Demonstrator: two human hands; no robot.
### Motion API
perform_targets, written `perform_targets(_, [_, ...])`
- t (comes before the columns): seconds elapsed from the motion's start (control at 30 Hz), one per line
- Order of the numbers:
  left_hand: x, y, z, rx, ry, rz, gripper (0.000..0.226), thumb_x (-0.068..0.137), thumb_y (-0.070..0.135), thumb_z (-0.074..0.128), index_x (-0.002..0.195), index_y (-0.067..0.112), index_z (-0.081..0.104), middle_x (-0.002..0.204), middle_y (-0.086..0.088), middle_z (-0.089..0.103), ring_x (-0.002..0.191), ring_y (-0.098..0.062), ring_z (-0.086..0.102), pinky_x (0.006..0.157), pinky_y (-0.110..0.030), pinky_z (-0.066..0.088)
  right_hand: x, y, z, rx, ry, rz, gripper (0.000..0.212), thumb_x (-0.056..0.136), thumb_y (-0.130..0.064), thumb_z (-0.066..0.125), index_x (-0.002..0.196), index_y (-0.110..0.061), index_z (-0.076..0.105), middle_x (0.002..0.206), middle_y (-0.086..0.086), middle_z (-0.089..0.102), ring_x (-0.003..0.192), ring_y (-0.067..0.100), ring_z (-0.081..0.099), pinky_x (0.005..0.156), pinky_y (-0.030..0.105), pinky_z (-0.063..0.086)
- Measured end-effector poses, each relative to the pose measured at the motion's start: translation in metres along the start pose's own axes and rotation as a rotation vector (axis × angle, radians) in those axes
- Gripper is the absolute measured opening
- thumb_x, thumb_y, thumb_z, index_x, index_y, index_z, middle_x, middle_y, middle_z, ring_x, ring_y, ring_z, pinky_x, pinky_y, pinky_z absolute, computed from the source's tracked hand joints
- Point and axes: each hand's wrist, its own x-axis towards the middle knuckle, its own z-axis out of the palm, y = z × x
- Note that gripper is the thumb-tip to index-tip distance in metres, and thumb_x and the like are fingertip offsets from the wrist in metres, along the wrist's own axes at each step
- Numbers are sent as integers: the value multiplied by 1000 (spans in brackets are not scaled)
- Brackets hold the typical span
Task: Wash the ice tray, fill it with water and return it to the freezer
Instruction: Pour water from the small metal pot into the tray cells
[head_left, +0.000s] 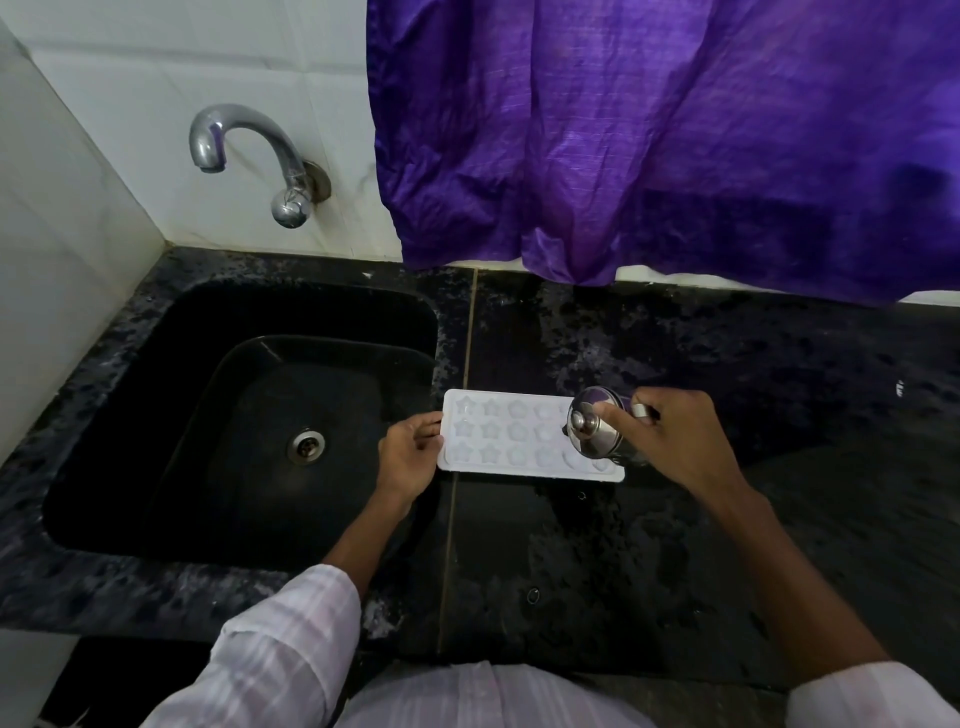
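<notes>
Both busy: left grip (409, 454) pinches the ice tray (514, 442) steady while right grip (671, 441) clasps a steel jug (592, 435) tilted over it for filling.

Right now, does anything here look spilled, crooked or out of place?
Only small things: water drops lie on the black counter in front of the ice tray. The tray itself lies flat, the left hand holding its end, the right hand tipping a steel jug over it.

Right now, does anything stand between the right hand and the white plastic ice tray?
Only what it holds: the right hand grips a shiny steel jug, tilted over the right end of the white plastic ice tray. The left hand holds the tray's left edge. Nothing else visible intervenes.
</notes>
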Motion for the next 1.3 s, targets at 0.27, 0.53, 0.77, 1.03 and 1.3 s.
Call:
perform_targets(0.27, [0,1,0,1,-1,11,34,92,-4,60,123,7,67,110,-7,73,101,-13,69,95,-28,55,12,4,5,3,1,11,60,83,-40,75,51,-6,37,44,1,35,43,10,30,48,28,30])
perform_targets(0.53, [1,-3,2,-1,8,11,34,92,-4,60,122,8,68,110,-6,73,101,-12,69,94,-25,54,19,9,7,-30,12,-9,60,83,-42,74,51,-6,39,42,5,40,42,11,33,48,31,35])
perform_targets(0.77, [1,-4,1,-5,1,20,34,91,-3,60,122,9,68,109,-5,74,101,-12,69,94,-28,55,21,8,7,-40,5,-1,58,83,-41,75,49,-12,37,42,0,38,42,10,33,48,27,33])
perform_targets(1.03, [1,-3,1,-5,-1,26,34,91,-3,60,121,9,69,107,-3,73,99,-9,68,92,-22,54,24,7,7,-17,6,-5,60,83,-41,75,49,-15,33,43,-2,34,42,10,31,48,28,32])
perform_targets(1.3, [0,-4,1,2,-4,33,34,91,-4,60,122,8,68,108,-4,74,98,-8,69,85,-10,52,35,5,7,-24,27,4,60,83,-41,75,49,-16,32,42,-5,33,41,7,30,47,16,31])
